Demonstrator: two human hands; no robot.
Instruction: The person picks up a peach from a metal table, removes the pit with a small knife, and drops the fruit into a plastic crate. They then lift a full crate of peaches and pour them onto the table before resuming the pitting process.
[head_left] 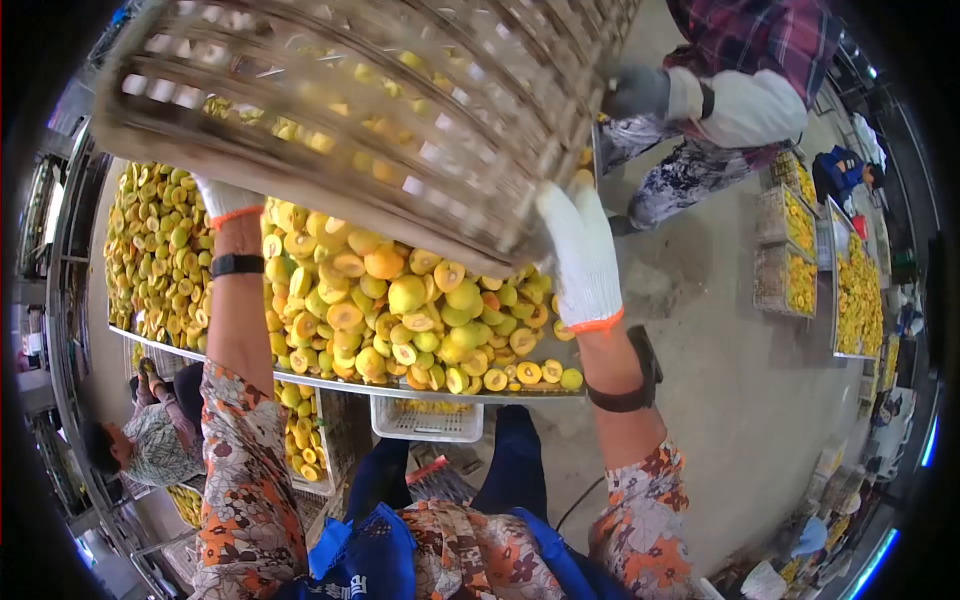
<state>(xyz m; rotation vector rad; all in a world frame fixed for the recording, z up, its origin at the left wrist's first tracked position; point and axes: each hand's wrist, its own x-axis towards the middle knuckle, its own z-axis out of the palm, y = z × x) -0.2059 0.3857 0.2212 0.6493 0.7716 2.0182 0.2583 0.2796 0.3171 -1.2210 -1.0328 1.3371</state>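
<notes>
A large slatted plastic crate (350,215), brownish and blurred, is tilted above a metal-edged table (340,384). Halved yellow-green fruits (410,310) lie heaped on the table beneath it, and more show through its slats. My left hand (228,196), in a white glove, is at the crate's lower left side; the crate hides its fingers. My right hand (582,245), also white-gloved, presses against the crate's lower right corner, with its fingertips up along the side. A co-worker's grey-gloved hand (638,92) is at the crate's right side.
A white basket (428,418) sits under the table's front edge, beside a crate of fruit (302,430). At left a person (160,440) sits low. Stacked crates (785,270) and another fruit table (857,300) stand at right, with a person in blue (848,172) beyond.
</notes>
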